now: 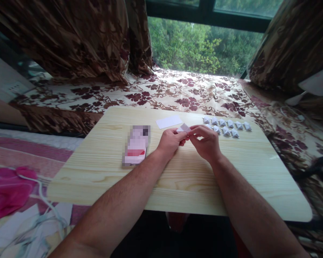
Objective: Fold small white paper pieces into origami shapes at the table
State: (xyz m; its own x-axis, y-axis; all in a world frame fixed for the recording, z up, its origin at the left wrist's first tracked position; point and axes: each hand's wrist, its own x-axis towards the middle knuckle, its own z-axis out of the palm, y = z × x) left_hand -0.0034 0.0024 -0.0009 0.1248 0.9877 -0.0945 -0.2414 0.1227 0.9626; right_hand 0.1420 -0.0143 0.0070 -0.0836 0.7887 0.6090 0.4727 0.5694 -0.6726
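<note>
Over the far middle of the wooden table, a small folded piece of white paper (185, 127) is held between my two hands. My left hand (171, 141) grips its lower left side, fingers curled and thumb on top. My right hand (205, 141) pinches the paper's right edge between thumb and fingertips. Just behind my left hand lies a flat white paper sheet (168, 122). To the right, beyond my right hand, several small folded white paper pieces (226, 131) sit in two rows.
On the light wooden table (97, 168), a phone (136, 145) lies left of my forearm, its screen blurred. Behind stands a ledge with flowered cloth (188, 95) under a window. At lower left are pink cloth (9, 191), white cables (41, 190) and loose paper (18, 224).
</note>
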